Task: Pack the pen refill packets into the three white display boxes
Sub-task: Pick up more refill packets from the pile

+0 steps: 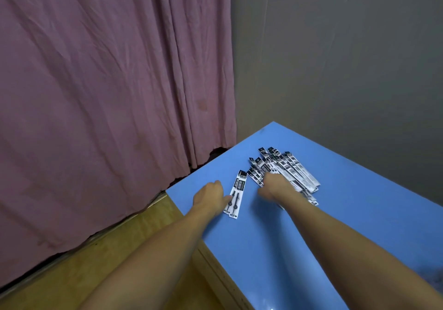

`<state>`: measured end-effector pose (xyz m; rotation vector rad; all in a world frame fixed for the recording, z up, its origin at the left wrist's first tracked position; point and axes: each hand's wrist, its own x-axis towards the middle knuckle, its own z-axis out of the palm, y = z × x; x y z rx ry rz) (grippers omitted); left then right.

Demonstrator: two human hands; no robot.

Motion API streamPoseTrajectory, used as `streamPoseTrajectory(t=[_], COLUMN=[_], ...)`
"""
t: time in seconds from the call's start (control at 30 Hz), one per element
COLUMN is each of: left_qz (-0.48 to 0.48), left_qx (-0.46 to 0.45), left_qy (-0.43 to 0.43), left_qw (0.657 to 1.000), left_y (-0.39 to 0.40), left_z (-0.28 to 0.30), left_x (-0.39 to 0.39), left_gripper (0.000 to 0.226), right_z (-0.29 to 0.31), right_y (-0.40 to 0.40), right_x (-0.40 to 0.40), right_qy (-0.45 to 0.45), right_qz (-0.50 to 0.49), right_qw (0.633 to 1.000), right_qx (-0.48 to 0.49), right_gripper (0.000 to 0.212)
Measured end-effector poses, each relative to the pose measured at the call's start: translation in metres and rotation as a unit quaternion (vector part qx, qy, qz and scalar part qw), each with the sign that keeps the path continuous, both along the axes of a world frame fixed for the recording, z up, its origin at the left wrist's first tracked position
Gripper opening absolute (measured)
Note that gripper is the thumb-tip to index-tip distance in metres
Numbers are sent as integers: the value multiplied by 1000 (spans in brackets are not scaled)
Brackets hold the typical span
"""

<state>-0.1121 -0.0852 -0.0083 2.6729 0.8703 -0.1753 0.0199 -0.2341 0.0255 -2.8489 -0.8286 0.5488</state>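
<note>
Where the blue worktop (335,226) ends at its left edge, the left hand (210,196) lies half closed, its thumb touching one separate packet (235,194). The right hand (275,186) rests curled on the pile of packets (290,169) near the far corner; whether it grips any, I cannot tell. The worktop nearer the person is bare. A pink curtain (107,94) hangs left.

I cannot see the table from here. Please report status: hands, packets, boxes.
Left hand beside single packet, thumb touching it. Right hand on packet pile, grip unclear. No white boxes in view.
</note>
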Motion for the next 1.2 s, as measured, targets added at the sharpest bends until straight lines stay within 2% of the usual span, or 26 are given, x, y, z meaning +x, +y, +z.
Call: streamPoseTrajectory(t=[0.1,0.23,0.5,0.67,0.73,0.93,1.03,1.2], left_qz=[5,61,61,60,74,98,82,19], left_qx=[-7,-83,-118,-145,-177,-290,-311,-315], left_qy=[-22,-55,18,32,19,-79,-113,-115], left_qw=[1000,993,991,987,981,949,940,942], left_y=[0,-10,-8,6,14,49,69,77], left_z=[-1,0,-3,3,7,14,14,38], left_x=[21,47,66,57,52,38,38,39], left_gripper=[51,47,26,27,21,28,32,27], right_z=[-8,-9,-5,-6,-7,-7,-6,-2], right_y=[1,-2,-2,1,5,19,20,2], right_x=[8,17,20,16,15,7,2,-7], right_qy=[3,0,5,8,8,-1,-3,-3], right_qz=[-6,-22,-39,-45,-44,-31,-38,-60], right_qw=[1000,998,995,992,991,993,996,996], right_qx=[17,52,97,118,125,112,87,66], right_gripper=[16,28,33,31,31,33,31,30])
